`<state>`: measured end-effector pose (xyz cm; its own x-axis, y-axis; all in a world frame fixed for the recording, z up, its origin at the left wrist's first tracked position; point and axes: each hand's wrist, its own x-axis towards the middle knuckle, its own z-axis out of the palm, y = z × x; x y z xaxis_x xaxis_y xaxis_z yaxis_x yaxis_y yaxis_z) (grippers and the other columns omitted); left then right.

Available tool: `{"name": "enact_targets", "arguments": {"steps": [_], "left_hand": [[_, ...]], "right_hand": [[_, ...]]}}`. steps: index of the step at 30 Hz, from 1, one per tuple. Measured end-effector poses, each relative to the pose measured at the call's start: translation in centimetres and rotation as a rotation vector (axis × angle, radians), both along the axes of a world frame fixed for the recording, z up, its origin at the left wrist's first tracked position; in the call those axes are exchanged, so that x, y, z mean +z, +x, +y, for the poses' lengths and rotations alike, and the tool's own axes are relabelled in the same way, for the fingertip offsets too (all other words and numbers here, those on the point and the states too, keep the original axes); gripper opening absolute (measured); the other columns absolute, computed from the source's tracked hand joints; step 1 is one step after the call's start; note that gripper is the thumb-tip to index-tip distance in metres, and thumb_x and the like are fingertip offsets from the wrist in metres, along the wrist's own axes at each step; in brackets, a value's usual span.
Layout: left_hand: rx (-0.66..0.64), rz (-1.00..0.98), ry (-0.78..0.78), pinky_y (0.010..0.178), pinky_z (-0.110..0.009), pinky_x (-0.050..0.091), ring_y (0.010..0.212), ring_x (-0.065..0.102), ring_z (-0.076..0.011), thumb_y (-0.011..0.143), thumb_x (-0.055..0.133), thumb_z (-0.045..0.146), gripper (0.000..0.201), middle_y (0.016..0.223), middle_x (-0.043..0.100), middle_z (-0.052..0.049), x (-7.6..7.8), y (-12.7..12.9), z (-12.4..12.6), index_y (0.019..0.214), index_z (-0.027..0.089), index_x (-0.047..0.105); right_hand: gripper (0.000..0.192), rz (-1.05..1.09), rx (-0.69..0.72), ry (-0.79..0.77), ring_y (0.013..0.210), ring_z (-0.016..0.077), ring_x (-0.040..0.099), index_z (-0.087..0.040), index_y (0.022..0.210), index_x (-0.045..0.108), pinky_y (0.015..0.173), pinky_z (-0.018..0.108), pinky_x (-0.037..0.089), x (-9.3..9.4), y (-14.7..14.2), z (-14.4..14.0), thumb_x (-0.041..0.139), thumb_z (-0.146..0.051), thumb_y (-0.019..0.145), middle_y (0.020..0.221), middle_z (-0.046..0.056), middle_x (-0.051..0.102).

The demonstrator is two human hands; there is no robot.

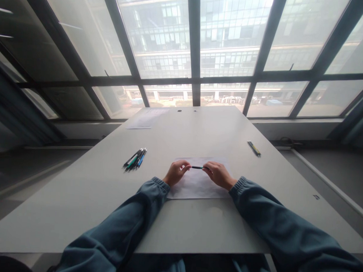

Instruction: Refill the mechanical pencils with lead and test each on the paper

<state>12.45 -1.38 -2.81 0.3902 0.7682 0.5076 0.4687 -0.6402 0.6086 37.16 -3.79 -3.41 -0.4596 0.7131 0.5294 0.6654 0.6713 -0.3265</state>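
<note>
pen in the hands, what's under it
The pen, held at its ends by the left hand and right hand, is above a white sheet of paper on the grey table. The hands cover parts of the sheet.

Big pale grey desk (pixel 199 132) by the window. On it: a paper sheet (pixel 197 184) near the front, pen bundle (pixel 135 159) left, single pen (pixel 254 148) right, another sheet (pixel 146 118) far back.

Your head camera looks forward and down across the counter (pixel 78 196), close above your forearms, facing the windows (pixel 161 36).
</note>
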Motion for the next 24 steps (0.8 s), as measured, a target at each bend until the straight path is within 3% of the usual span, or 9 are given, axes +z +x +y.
{"name": "enact_targets", "arguments": {"steps": [14, 20, 24], "left_hand": [[-0.026, -0.025, 0.082, 0.065, -0.025, 0.051, 0.077, 0.064, -0.0143, 0.088, 0.068, 0.027, 0.009, 0.084, 0.070, -0.003, -0.03, 0.23, -0.12, 0.091, 0.018, 0.067], [-0.021, -0.054, 0.002, 0.067, -0.026, 0.049, 0.082, 0.064, -0.0157, 0.090, 0.065, 0.039, 0.027, 0.092, 0.070, -0.005, 0.11, 0.13, -0.16, 0.109, 0.019, 0.065], [-0.002, 0.001, -0.045, 0.068, -0.026, 0.046, 0.079, 0.061, -0.0164, 0.098, 0.046, 0.048, 0.040, 0.086, 0.069, -0.006, 0.27, 0.02, -0.19, 0.088, 0.017, 0.069]], "right_hand": [[0.022, -0.002, -0.019, -0.014, 0.073, 0.0152, 0.058, -0.019, 0.089, 0.065, 0.068, 0.025, 0.038, 0.10, -0.04, -0.04, 0.051, -0.032, 0.100, 0.081, 0.004, 0.067], [0.022, 0.004, -0.023, -0.008, 0.071, 0.0149, 0.057, -0.019, 0.088, 0.065, 0.067, 0.025, 0.037, 0.04, -0.09, -0.01, 0.051, -0.032, 0.100, 0.080, 0.004, 0.066], [0.022, 0.003, -0.020, 0.000, 0.070, 0.0149, 0.056, -0.019, 0.088, 0.065, 0.067, 0.025, 0.037, 0.06, -0.09, -0.06, 0.051, -0.033, 0.100, 0.080, 0.004, 0.066]]}}
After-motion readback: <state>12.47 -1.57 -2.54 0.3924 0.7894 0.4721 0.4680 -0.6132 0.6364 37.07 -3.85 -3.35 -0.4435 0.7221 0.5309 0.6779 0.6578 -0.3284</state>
